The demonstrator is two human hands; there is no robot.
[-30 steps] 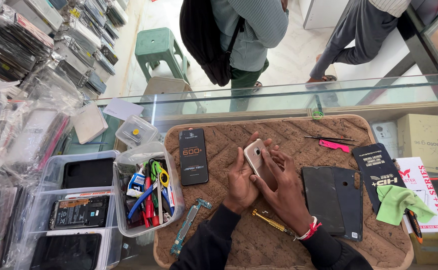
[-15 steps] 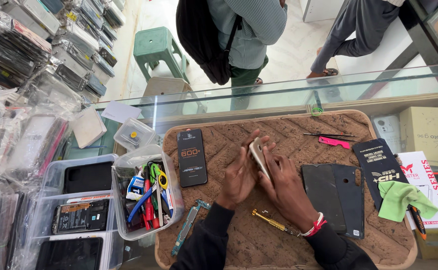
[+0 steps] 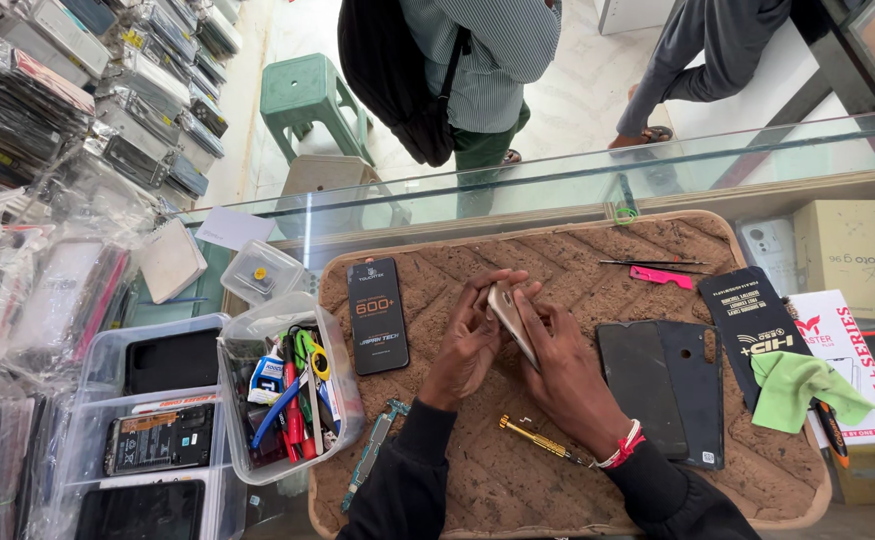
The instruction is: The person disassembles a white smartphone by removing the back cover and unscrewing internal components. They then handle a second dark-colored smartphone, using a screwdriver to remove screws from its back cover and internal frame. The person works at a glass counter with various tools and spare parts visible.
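— Since a second ago we see the phone (image 3: 510, 318) turn from lying flat, back up, to standing on edge between both hands.

— Yes. Our left hand (image 3: 469, 340) grips its near side, our right hand (image 3: 562, 365) clasps the other, above the brown mat (image 3: 557, 480).

— We count one boxed black phone (image 3: 377, 315), two dark panels (image 3: 665, 390), one brass screwdriver (image 3: 537, 440), one pink tool (image 3: 660, 277), one green cloth (image 3: 797, 385).

Black flat packet (image 3: 377, 315) left on the mat; black sleeve (image 3: 757, 330) right; tan box (image 3: 845, 258) far right; white-red box (image 3: 857, 370) nearer.
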